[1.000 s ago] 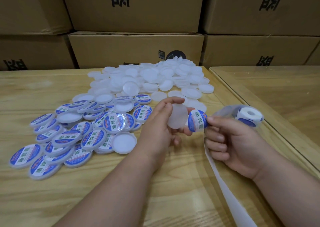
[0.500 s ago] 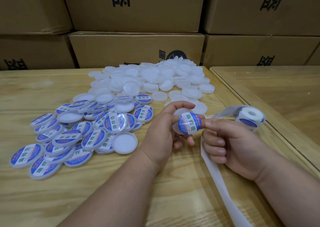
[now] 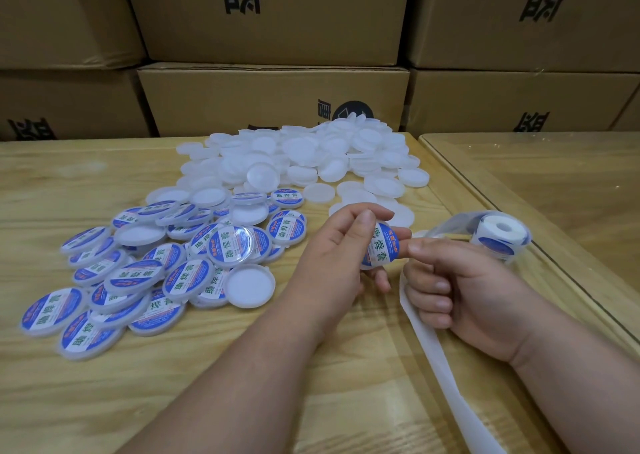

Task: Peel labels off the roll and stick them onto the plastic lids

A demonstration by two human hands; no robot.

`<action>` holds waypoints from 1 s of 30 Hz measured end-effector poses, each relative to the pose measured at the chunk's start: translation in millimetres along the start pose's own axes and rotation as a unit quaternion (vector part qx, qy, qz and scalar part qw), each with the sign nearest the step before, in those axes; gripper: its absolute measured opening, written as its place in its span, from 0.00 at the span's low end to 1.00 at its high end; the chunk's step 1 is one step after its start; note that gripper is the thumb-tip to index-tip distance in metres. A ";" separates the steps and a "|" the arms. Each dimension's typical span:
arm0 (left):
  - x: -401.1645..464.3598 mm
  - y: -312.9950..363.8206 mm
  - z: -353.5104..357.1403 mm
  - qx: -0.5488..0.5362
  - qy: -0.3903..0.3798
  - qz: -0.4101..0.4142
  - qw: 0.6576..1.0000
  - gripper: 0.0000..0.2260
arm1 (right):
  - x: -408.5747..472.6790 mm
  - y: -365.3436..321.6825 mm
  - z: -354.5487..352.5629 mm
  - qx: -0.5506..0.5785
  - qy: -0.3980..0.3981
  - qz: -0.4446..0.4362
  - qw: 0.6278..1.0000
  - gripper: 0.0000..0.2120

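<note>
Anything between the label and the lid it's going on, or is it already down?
Nothing visible in the way. The label already lies on the lid held in the left hand, thumb on its upper edge. The right hand touches the label's right edge with a fingertip. Full adhesion cannot be judged.

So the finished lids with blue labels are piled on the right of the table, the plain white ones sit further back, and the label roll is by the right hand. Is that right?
Not quite. The head view shows the labelled lids piled on the left of the table, not the right. The rest holds: the plain white lids lie further back, and the label roll sits by the right hand.
</note>
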State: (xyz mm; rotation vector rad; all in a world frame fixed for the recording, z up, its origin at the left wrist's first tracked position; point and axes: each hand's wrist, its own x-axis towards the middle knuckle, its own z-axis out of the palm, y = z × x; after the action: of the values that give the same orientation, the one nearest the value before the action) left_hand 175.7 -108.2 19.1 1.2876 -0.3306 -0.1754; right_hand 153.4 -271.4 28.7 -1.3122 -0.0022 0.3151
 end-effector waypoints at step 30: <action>6.9 -11.8 -5.8 0.051 0.073 0.064 0.994 0.14 | 0.0 1.0 -2.6 0.007 -0.028 -0.009 1.000 0.19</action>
State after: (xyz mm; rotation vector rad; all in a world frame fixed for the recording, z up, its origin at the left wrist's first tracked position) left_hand 184.8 -108.3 7.3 1.3661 -0.2996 0.0449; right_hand 153.6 -273.6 27.1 -1.2880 -0.0576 0.3357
